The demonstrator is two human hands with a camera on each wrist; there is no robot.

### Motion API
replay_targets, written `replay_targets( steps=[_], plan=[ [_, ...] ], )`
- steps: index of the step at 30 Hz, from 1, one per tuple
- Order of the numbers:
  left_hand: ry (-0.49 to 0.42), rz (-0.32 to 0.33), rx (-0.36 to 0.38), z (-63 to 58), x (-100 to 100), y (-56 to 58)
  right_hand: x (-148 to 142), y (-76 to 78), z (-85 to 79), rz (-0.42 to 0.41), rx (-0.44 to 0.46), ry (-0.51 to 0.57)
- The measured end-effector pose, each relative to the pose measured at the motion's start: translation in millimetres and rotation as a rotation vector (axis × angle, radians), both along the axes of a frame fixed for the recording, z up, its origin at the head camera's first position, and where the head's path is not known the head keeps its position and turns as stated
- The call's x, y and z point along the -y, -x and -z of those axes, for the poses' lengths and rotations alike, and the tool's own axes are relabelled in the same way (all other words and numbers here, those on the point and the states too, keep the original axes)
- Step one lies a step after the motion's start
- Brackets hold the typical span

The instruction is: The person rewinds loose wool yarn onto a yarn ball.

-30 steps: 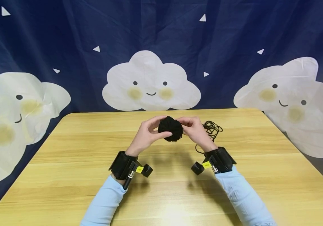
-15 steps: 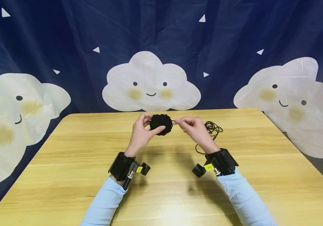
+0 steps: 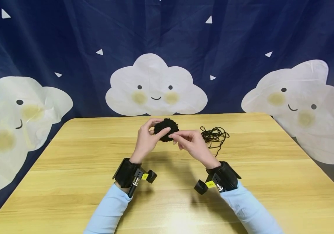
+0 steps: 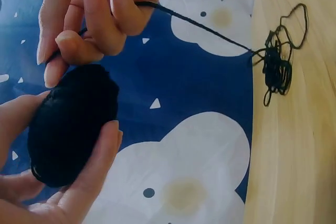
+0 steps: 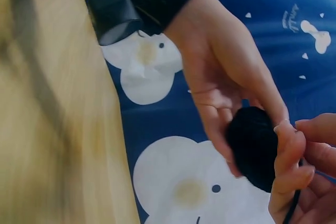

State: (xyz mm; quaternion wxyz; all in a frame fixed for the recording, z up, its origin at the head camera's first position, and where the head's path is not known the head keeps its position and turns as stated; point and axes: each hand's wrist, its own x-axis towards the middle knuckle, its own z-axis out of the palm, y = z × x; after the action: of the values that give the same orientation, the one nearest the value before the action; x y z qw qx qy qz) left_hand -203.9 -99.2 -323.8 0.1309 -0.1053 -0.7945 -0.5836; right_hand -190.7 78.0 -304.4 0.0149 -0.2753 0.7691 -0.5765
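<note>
While the left hand [image 3: 144,140] grips a black yarn ball [image 3: 167,124] above the table [image 3: 67,182] between thumb and fingers, the right hand [image 3: 193,144] pinches its strand [image 4: 202,26] just beside it, loose tangle [image 4: 274,72] farther right.

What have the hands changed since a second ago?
The left hand has carried the black yarn ball a little to the person's left. The right hand drew away rightward with the strand pinched, then came back to the ball's near right side. The left hand still grips the ball; the loose yarn pile still lies on the table to the right.
</note>
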Motion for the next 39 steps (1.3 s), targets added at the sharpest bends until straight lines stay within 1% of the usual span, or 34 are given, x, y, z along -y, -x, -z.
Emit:
replay_targets(
  steps=[2,4,5,7,10,12,15,17,22,26,31,35,39],
  plan=[
    [-0.004,-0.033,0.01,0.7,0.0,1.1,2.2,-1.4,2.1,-0.029,-0.01,-0.006],
    [-0.039,-0.04,0.038,0.6,0.2,1.7,4.4,-2.9,3.7,-0.056,-0.024,-0.014],
    [-0.048,-0.049,0.078,-14.0,-2.2,-10.5,5.4,-3.4,4.7,-0.069,-0.026,-0.015],
    [-0.1,-0.032,0.122,-14.4,-1.7,-10.5,6.7,-3.9,7.1,-0.096,-0.03,-0.022],
    [-0.205,0.018,0.186,-15.3,-1.0,-10.5,7.1,-3.3,11.1,-0.136,-0.019,-0.035],
    [-0.271,0.057,0.215,-16.0,-0.7,-10.4,6.6,-2.0,13.6,-0.155,-0.016,-0.05],
    [-0.338,0.119,0.243,-16.7,-0.1,-10.5,5.9,1.5,16.5,-0.159,-0.002,-0.065],
    [-0.355,0.151,0.257,-17.2,0.5,-10.6,5.0,4.0,17.3,-0.145,0.023,-0.061],
    [-0.335,0.231,0.274,-18.8,2.9,-12.5,0.6,10.6,18.5,-0.098,0.114,-0.031],
    [-0.307,0.288,0.272,-19.2,5.1,-13.0,-5.3,17.4,19.5,-0.078,0.154,0.012],
    [-0.218,0.351,0.305,-18.4,6.4,-13.1,-12.5,25.9,16.8,-0.024,0.213,0.088],
    [-0.151,0.405,0.338,-17.9,5.9,-13.5,-16.3,29.9,9.7,0.021,0.215,0.111],
    [-0.091,0.424,0.351,-17.4,4.7,-13.7,-17.6,30.5,1.3,0.052,0.202,0.082]
  ],
)
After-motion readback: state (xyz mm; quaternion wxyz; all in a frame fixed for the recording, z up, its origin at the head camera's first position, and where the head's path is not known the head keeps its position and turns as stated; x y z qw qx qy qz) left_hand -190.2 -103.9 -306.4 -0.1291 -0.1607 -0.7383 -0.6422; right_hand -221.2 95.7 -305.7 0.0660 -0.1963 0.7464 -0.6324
